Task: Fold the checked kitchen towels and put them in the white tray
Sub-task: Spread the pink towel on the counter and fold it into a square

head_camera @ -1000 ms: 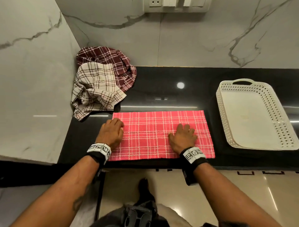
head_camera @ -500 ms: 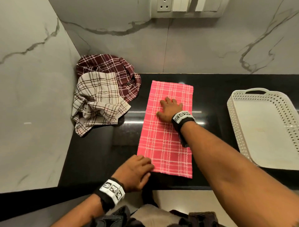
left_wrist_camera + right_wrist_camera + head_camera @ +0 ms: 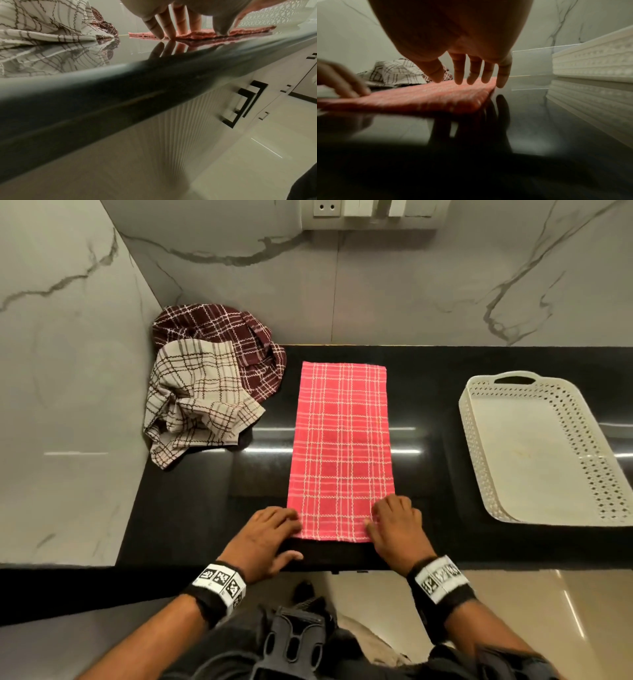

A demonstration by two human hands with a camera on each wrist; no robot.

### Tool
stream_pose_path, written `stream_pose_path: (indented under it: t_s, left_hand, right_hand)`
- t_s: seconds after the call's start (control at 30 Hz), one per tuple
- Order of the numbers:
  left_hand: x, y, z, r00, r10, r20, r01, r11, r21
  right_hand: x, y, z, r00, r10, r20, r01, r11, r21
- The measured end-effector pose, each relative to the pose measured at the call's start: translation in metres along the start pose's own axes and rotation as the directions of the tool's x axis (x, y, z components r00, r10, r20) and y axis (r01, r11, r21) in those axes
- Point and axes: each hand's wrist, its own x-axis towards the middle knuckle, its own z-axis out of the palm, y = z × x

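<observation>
At the lower centre of the head view, the pink checked towel (image 3: 340, 450) lies flat on the black desk (image 3: 424, 392), its long axis running straight up the frame. Both hands sit at its near short edge: the left hand (image 3: 265, 537) at the left corner, the right hand (image 3: 397, 525) at the right, fingers spread and resting on the cloth (neither pinching yet, I judge). The white tray (image 3: 479, 446) waits at the right.

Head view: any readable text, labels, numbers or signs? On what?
No readable words or numbers.
Left wristband: black-and-white square code markers, no letters.
Right wristband: same kind of markers, blurred.
Red checked towel, white tray, wall socket: no print visible.
</observation>
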Motion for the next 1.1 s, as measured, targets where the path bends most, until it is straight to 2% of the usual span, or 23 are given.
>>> stream_pose_path:
  t_s: [0.1,0.2,0.3,0.37,0.47,0.6,0.7,0.77,0.83,0.93,1.0,1.1]
  left_hand:
    - [-0.009,0.023,0.008,0.999,-0.048,0.024,0.048,0.999,-0.01]
    - [-0.02,0.045,0.018,0.996,-0.087,0.027,0.088,0.996,-0.014]
    - [-0.026,0.064,0.027,0.989,-0.115,-0.089,0.114,0.993,-0.016]
    - [-0.029,0.075,0.026,0.985,-0.087,-0.152,0.088,0.996,0.003]
    - [-0.036,0.087,0.018,0.977,-0.074,-0.201,0.083,0.996,0.036]
    - [-0.05,0.096,0.008,0.965,-0.118,-0.235,0.113,0.993,-0.036]
    - [-0.067,0.106,0.001,0.942,-0.252,-0.222,0.209,0.957,-0.201]
    - [-0.078,0.11,-0.005,0.928,-0.34,-0.15,0.286,0.911,-0.297]
    - [-0.088,0.113,-0.014,0.941,-0.335,-0.048,0.297,0.885,-0.359]
    - [-0.096,0.12,-0.036,0.948,-0.3,0.104,0.313,0.827,-0.467]
    - [-0.094,0.121,-0.057,0.95,-0.298,0.094,0.299,0.78,-0.55]
    - [-0.07,0.113,-0.085,0.945,-0.327,-0.03,0.233,0.734,-0.638]
  right_hand:
    - [-0.044,0.02,0.015,0.995,-0.095,0.017,0.096,0.995,-0.04]
    - [-0.071,0.036,0.026,0.991,-0.135,-0.021,0.133,0.988,-0.081]
    - [-0.086,0.045,0.028,0.988,-0.137,-0.066,0.128,0.984,-0.122]
    - [-0.09,0.05,0.029,0.976,-0.183,-0.122,0.169,0.979,-0.114]
    - [-0.098,0.053,0.023,0.968,-0.201,-0.152,0.2,0.979,-0.028]
    - [-0.117,0.052,0.011,0.947,-0.235,-0.217,0.262,0.959,0.105]
    - [-0.13,0.049,0.002,0.937,-0.234,-0.261,0.29,0.936,0.199]
    - [-0.136,0.046,-0.005,0.957,-0.185,-0.224,0.246,0.927,0.284]
    - [-0.143,0.043,-0.019,0.985,-0.148,-0.088,0.171,0.908,0.383]
    - [-0.153,0.037,-0.051,0.976,-0.181,0.122,0.101,0.869,0.484]
    - [-0.152,0.032,-0.074,0.964,-0.203,0.173,0.075,0.828,0.555]
    - [-0.13,0.024,-0.101,0.969,-0.221,0.111,0.074,0.689,0.721]
